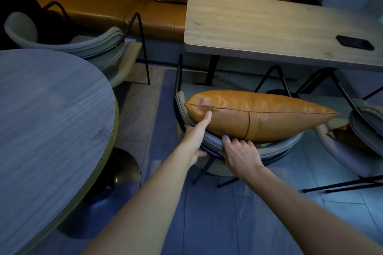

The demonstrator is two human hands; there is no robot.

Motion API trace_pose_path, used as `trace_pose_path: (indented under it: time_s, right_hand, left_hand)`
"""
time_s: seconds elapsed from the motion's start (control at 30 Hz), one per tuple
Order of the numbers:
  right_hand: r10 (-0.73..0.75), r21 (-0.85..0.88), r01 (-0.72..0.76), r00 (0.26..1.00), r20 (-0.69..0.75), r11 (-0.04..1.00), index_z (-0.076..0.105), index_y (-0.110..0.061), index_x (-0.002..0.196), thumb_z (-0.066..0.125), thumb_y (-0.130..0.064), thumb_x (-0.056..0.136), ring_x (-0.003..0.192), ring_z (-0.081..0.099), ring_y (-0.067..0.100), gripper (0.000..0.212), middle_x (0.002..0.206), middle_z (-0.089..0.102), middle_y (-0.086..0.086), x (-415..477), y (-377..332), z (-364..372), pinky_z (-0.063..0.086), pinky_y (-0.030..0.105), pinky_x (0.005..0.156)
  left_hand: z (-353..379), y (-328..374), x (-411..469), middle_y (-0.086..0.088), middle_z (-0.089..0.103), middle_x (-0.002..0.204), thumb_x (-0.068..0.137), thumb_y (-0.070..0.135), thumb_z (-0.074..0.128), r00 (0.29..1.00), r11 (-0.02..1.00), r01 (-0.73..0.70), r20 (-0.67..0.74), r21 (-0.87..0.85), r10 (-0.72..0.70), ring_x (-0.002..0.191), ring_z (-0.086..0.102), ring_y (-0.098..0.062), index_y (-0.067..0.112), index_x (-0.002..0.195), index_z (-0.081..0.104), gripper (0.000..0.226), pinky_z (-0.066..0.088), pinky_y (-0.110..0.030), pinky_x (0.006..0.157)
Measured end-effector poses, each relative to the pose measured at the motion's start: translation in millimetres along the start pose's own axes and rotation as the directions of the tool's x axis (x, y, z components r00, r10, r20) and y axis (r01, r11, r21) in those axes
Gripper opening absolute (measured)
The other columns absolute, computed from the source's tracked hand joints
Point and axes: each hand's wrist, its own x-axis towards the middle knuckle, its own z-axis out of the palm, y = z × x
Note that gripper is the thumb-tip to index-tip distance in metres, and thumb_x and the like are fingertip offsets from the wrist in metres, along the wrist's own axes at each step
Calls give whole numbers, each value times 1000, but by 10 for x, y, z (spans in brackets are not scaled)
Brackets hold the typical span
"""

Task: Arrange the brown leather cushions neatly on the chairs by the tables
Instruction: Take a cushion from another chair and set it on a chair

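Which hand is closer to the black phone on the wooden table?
Right. The right hand grips the grey chair back, on the side of the black phone; the left hand is farther away.

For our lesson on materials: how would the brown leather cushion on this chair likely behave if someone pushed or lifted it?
The cushion looks plump and creased, so it probably dents under the left hand and sags when lifted. Its glossy surface suggests it may slide. Propped against the curved chair back, it could tip forward.
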Motion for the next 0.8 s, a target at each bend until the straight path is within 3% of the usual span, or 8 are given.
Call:
trace_pose_path:
  time_s: [0.13, 0.5, 0.8]
  right_hand:
    - [-23, -35, 25, 999, 48, 999, 43, -14, 134, 35, -39, 110, 112, 68, 30, 35, 123, 70, 9, -56, 30, -41, 47, 40, 91]
    - [-34, -16, 36, 988, 149, 999, 40, -16, 138, 39, -43, 109, 115, 68, 30, 40, 127, 68, 8, -4, 80, -145, 48, 38, 91]
    - [-12, -10, 14, 988, 152, 1000, 39, -18, 142, 44, -48, 106, 117, 67, 30, 47, 129, 68, 7, -3, 127, -126, 46, 40, 92]
  left_hand:
    - [38, -28, -43, -4, 45, 149, 80, 72, 66, 1000, 1000, 13, 1, -1, -13, 136, 47, -33, 22, 153, 28, 97, 41, -61, 108]
    - [120, -11, 7, -2, 42, 154, 71, 80, 65, 1000, 1000, 15, 14, 0, -15, 136, 46, -31, 28, 153, 32, 103, 50, -58, 98]
    - [109, -17, 22, -5, 40, 158, 71, 80, 65, 996, 999, 30, 82, 32, -32, 138, 45, -35, 31, 154, 31, 102, 41, -66, 107]
